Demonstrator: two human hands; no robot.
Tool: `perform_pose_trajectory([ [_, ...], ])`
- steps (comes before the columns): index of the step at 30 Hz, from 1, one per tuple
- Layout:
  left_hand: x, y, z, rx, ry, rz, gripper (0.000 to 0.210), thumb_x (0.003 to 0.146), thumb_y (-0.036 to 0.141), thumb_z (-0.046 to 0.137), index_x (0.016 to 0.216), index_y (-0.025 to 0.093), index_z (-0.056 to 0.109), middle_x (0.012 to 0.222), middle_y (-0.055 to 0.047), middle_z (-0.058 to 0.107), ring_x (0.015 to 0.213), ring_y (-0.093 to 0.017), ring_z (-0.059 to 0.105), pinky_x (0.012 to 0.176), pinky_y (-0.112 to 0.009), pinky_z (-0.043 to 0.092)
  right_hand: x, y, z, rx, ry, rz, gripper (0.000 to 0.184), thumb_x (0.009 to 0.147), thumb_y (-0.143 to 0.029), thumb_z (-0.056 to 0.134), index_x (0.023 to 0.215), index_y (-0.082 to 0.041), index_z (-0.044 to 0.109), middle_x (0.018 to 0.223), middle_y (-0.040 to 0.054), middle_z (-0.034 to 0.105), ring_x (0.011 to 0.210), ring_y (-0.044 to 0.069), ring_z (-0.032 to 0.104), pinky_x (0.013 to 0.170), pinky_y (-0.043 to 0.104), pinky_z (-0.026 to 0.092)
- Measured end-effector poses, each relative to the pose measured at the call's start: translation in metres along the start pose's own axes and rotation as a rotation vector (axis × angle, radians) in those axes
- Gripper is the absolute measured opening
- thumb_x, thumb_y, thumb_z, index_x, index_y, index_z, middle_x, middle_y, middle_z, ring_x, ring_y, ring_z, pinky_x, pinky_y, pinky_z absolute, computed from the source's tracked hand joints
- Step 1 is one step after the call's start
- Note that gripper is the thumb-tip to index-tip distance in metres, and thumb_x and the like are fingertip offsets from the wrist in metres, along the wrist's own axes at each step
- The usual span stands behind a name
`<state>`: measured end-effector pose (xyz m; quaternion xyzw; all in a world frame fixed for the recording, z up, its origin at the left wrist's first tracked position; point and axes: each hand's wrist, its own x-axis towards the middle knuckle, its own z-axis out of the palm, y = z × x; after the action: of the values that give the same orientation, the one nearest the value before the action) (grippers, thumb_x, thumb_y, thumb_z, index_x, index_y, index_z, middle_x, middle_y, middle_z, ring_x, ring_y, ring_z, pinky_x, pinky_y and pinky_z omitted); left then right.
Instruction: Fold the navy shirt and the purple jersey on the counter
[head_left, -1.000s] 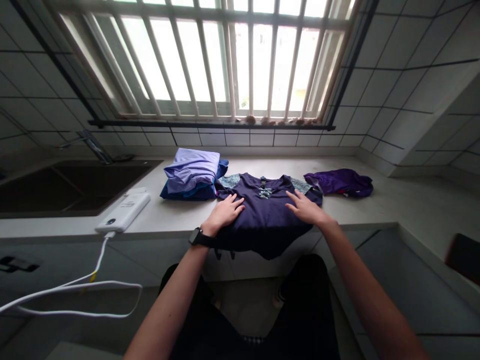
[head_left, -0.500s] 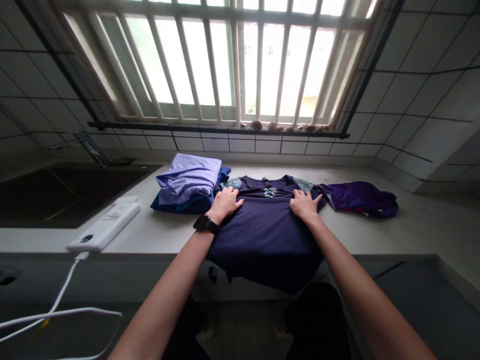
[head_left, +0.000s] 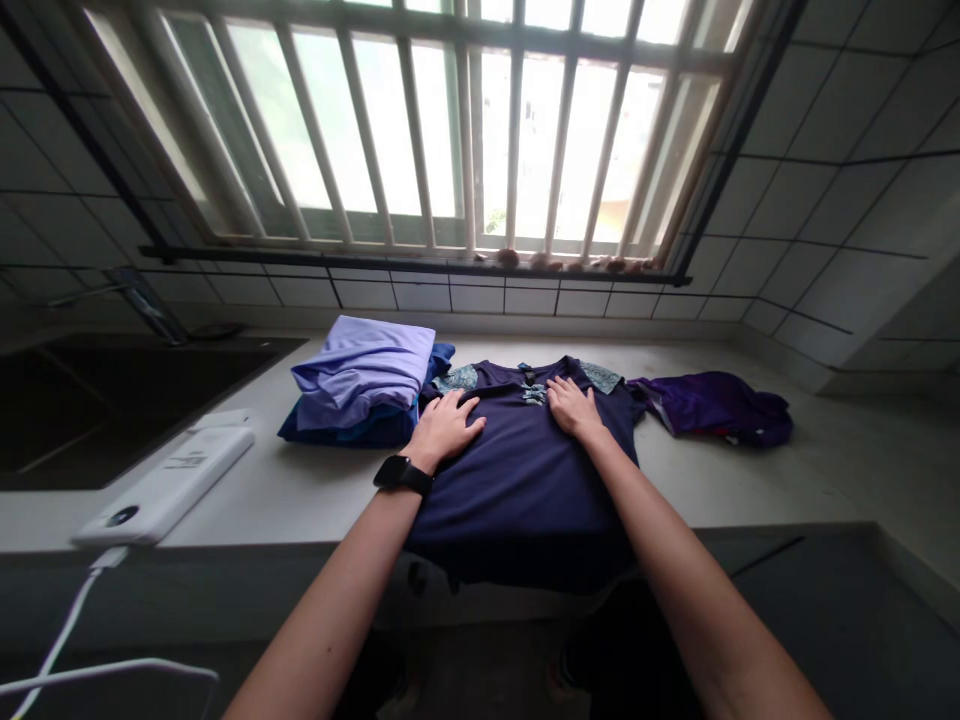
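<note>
A dark navy shirt (head_left: 517, 470) with patterned pale-blue shoulders lies spread on the counter, its lower part hanging over the front edge. My left hand (head_left: 446, 430), with a black watch on the wrist, rests flat on the shirt's left side, fingers apart. On the upper chest, just right of the neckline ornament, my right hand (head_left: 574, 408) lies with its fingers stretched out. Close to my left hand is a stack of folded clothes (head_left: 360, 370), lilac on top and blue below. A crumpled purple garment (head_left: 720, 405) lies beyond the shirt's right sleeve.
A white power bank (head_left: 169, 490) with a white cable (head_left: 71, 620) sits at the counter's front left. Behind it are a dark sink (head_left: 135, 400) and a faucet (head_left: 146, 305). A barred window (head_left: 420, 130) rises above the counter (head_left: 735, 490). Small rounded objects line its sill.
My right hand has slid inward from the shirt's right side to beside the neckline ornament. My left hand stays on the left side. The view has shifted slightly.
</note>
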<state>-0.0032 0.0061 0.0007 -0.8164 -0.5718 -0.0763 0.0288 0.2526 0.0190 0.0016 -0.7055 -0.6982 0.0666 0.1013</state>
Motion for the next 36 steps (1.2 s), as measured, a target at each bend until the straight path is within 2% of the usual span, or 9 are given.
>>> perform_pose_trajectory([
  [3,-0.002,0.001,-0.001,-0.029,0.025,-0.005,0.053,0.102,0.042,0.048,0.148,0.018,0.059,0.16,-0.016,0.052,0.149,-0.031,0.048,0.123,-0.045,0.037,-0.002,-0.001,-0.004,-0.017,0.203,0.003,0.056,0.103,-0.024,0.034,0.156,-0.021,0.052,0.169,0.0094,0.04,0.157,0.026,0.032,0.129,0.056,0.018],
  [5,-0.003,0.0,-0.001,-0.056,0.044,-0.017,0.055,0.1,0.041,0.05,0.149,0.016,0.057,0.158,-0.017,0.053,0.145,-0.032,0.052,0.122,-0.045,0.038,-0.006,0.004,-0.006,0.002,0.438,0.171,0.058,0.098,-0.02,0.039,0.155,-0.015,0.052,0.167,0.0176,0.04,0.154,0.031,0.034,0.127,0.058,0.02],
  [7,-0.002,-0.001,-0.001,-0.081,0.064,-0.022,0.06,0.099,0.041,0.051,0.153,0.013,0.052,0.157,-0.018,0.054,0.144,-0.033,0.053,0.121,-0.045,0.039,-0.01,0.015,-0.008,0.069,0.562,0.413,0.059,0.095,-0.018,0.043,0.152,-0.009,0.053,0.161,0.0266,0.044,0.149,0.038,0.041,0.122,0.063,0.028],
  [11,-0.001,-0.004,0.001,-0.126,0.103,0.008,0.062,0.097,0.039,0.052,0.152,0.01,0.051,0.152,-0.019,0.058,0.141,-0.032,0.055,0.122,-0.045,0.039,-0.015,0.048,-0.015,0.232,0.524,0.628,0.053,0.091,-0.018,0.049,0.141,-0.006,0.061,0.138,0.0296,0.06,0.132,0.039,0.058,0.111,0.055,0.043],
  [19,0.001,-0.009,0.006,-0.157,0.176,0.038,0.051,0.095,0.035,0.053,0.14,0.012,0.06,0.141,-0.017,0.066,0.134,-0.032,0.061,0.119,-0.044,0.043,-0.013,0.092,-0.021,0.506,0.706,0.744,0.036,0.084,-0.017,0.064,0.119,-0.016,0.072,0.109,0.0163,0.075,0.111,0.032,0.069,0.098,0.043,0.053],
  [23,0.001,-0.01,0.005,-0.166,0.174,0.04,0.05,0.093,0.033,0.055,0.137,0.012,0.06,0.139,-0.017,0.067,0.131,-0.032,0.063,0.118,-0.045,0.045,-0.013,0.099,-0.024,0.556,0.888,0.789,0.041,0.085,-0.017,0.061,0.126,-0.016,0.066,0.105,0.0127,0.078,0.11,0.031,0.068,0.098,0.042,0.052],
  [29,0.001,-0.009,0.004,-0.177,0.171,0.039,0.048,0.093,0.034,0.056,0.136,0.013,0.061,0.138,-0.017,0.067,0.13,-0.033,0.063,0.118,-0.045,0.045,-0.01,0.094,-0.018,0.446,0.665,0.683,0.039,0.076,-0.015,0.069,0.115,-0.022,0.071,0.106,0.0089,0.077,0.113,0.031,0.065,0.101,0.043,0.048],
  [33,0.0,-0.008,0.004,-0.169,0.157,0.037,0.049,0.093,0.035,0.055,0.137,0.013,0.06,0.138,-0.017,0.067,0.132,-0.033,0.062,0.118,-0.045,0.045,-0.01,0.093,-0.016,0.408,0.728,0.7,0.039,0.08,-0.007,0.057,0.113,-0.02,0.076,0.107,0.011,0.076,0.111,0.028,0.067,0.1,0.04,0.049],
  [36,0.0,-0.009,0.005,-0.169,0.156,0.04,0.049,0.093,0.035,0.054,0.137,0.014,0.06,0.139,-0.017,0.067,0.132,-0.032,0.062,0.118,-0.045,0.044,-0.011,0.095,-0.019,0.444,0.737,0.67,0.031,0.086,-0.015,0.058,0.11,-0.016,0.079,0.109,0.0148,0.076,0.107,0.028,0.068,0.098,0.038,0.051],
])
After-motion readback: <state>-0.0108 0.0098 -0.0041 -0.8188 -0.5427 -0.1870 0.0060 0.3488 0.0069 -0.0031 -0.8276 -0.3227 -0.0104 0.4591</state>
